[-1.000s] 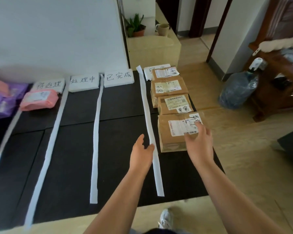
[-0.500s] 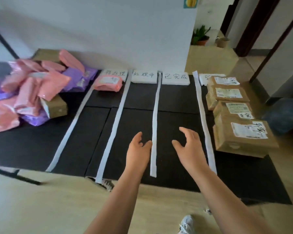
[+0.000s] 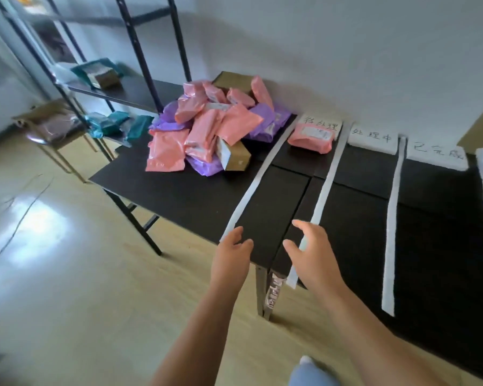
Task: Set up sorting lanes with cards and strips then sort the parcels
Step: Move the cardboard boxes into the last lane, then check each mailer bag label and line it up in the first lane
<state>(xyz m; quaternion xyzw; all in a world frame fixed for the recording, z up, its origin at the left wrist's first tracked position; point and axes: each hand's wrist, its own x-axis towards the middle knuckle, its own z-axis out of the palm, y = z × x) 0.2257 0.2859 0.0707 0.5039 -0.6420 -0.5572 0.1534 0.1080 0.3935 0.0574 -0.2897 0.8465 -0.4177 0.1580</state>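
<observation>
Empty, the left hand (image 3: 230, 257) and right hand (image 3: 313, 256) hover, fingers loosely apart, seemingly readying a grab; the unsorted mailer pile (image 3: 207, 126) lies beyond the left fingertips.

Pink and purple parcels (image 3: 207, 126), white strips (image 3: 391, 227), black table (image 3: 184, 196).

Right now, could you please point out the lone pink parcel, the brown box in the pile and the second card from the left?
lone pink parcel (image 3: 310, 140): head view, middle of its wrapper.
brown box (image 3: 239, 155): head view, its brown side face.
second card (image 3: 372, 139): head view, centre of its white face.
</observation>
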